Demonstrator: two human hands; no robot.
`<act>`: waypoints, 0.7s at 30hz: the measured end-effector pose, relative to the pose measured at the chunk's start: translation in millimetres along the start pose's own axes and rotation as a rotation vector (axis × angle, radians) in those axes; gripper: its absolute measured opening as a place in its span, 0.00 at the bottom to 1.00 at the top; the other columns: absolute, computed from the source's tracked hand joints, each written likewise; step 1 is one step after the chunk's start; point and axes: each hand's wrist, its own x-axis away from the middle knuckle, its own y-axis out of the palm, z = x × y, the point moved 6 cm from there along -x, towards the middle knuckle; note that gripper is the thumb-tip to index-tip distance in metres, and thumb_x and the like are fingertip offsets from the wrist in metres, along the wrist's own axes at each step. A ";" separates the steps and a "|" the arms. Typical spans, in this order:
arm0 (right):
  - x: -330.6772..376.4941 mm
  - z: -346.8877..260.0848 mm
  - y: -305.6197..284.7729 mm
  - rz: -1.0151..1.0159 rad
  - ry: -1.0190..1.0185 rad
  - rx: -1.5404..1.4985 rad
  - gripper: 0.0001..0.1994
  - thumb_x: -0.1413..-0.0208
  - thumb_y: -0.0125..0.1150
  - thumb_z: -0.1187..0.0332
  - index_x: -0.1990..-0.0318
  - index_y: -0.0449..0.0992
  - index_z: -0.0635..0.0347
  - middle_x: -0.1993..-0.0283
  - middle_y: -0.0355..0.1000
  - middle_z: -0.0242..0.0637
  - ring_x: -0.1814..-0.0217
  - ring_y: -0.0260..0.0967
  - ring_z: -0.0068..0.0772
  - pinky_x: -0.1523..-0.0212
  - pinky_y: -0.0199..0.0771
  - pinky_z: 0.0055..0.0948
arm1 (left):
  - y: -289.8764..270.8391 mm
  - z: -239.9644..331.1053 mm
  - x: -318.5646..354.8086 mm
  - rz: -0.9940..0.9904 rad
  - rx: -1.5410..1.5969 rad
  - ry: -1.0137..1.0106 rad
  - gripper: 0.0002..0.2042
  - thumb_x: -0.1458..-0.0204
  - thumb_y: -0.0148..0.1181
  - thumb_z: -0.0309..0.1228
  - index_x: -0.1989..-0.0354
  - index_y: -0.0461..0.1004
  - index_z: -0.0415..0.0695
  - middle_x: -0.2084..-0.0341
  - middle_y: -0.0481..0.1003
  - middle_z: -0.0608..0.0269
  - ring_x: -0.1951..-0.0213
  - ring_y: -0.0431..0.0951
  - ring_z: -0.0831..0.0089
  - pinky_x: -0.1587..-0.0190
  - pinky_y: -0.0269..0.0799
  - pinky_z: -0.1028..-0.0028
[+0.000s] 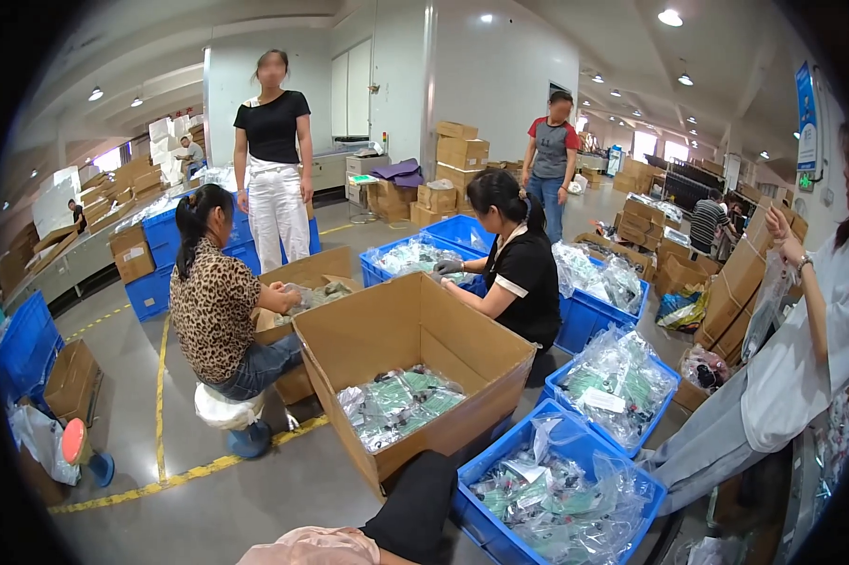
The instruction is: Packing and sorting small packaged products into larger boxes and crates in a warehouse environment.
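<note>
Neither of my hands shows in the head view. At the lower edge are a pink sleeve or shirt (312, 546) and a dark-clothed knee (415, 504), with a sliver of bare skin between them. Right in front of the knee stands a large open cardboard box (472, 330), partly filled with clear plastic bags (401, 405) that hold green and dark items. To its right, a blue plastic crate (486, 541) is heaped with similar clear bags (556, 499). What the bags contain is too small to make out.
Beyond the box, a seated person (217, 301) and a crouching person (514, 273) handle goods. Another person (792, 367) stands at the right, holding a clear bag. Two more people stand farther back. Blue crates (613, 386), a red-topped stool (73, 441) and stacked cartons (462, 155) surround the area.
</note>
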 end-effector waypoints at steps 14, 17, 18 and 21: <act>-32.1 24.3 -38.4 -0.010 0.023 -0.066 0.16 0.45 0.43 0.54 0.64 0.67 0.59 0.63 0.67 0.40 0.61 0.64 0.38 0.60 0.67 0.40 | 7.0 15.7 11.2 -0.021 -0.080 0.032 0.12 0.49 0.50 0.37 0.79 0.66 0.43 0.86 0.68 0.61 0.83 0.70 0.72 0.84 0.65 0.76; -36.7 28.9 -44.7 -0.026 0.019 -0.082 0.16 0.45 0.43 0.54 0.63 0.67 0.58 0.62 0.67 0.40 0.60 0.63 0.38 0.59 0.67 0.41 | 9.1 17.8 13.4 -0.028 -0.093 0.039 0.12 0.49 0.50 0.36 0.79 0.66 0.43 0.86 0.68 0.61 0.83 0.70 0.72 0.84 0.65 0.76; -38.2 30.3 -46.6 -0.031 0.017 -0.088 0.16 0.45 0.43 0.54 0.63 0.67 0.58 0.62 0.66 0.40 0.60 0.63 0.38 0.59 0.66 0.41 | 9.7 18.5 14.0 -0.029 -0.098 0.041 0.11 0.49 0.50 0.36 0.79 0.66 0.43 0.86 0.68 0.61 0.83 0.70 0.72 0.84 0.65 0.76; -42.7 34.3 -50.4 -0.049 0.016 -0.103 0.15 0.44 0.44 0.55 0.63 0.67 0.58 0.61 0.66 0.40 0.59 0.63 0.38 0.58 0.66 0.42 | 10.3 20.0 16.2 -0.032 -0.109 0.049 0.11 0.49 0.50 0.35 0.79 0.66 0.43 0.87 0.68 0.61 0.83 0.70 0.72 0.84 0.65 0.76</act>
